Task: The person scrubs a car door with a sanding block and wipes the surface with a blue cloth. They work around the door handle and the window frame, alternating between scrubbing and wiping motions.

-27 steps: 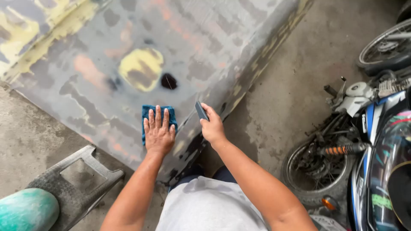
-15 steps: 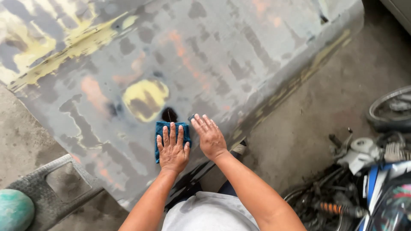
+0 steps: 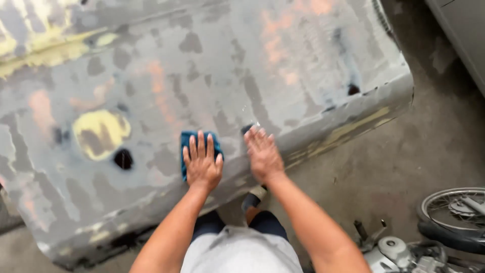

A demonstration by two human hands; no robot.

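A large grey car body panel [image 3: 212, 65] with yellow and orange filler patches fills most of the head view. My left hand [image 3: 202, 164] presses flat on a blue sanding pad [image 3: 188, 141] near the panel's front edge. Beside it, to the right, my right hand [image 3: 262, 154] lies flat on the bare panel with its fingers spread and slightly blurred. A small dark object shows at its fingertips; I cannot tell what it is. A yellow filler patch [image 3: 101, 132] with a black spot [image 3: 123, 158] lies left of the pad.
Concrete floor [image 3: 404, 167] surrounds the panel's right edge. A motorcycle wheel [image 3: 454, 212] and engine parts [image 3: 394, 250] sit at the lower right. A pale vehicle body [image 3: 462, 30] crosses the top right corner. My knees and grey shirt are below.
The view has shifted right along the panel. My right hand, first at the panel edge holding a dark object, now lies flat on the surface. My left hand stays on the blue pad.
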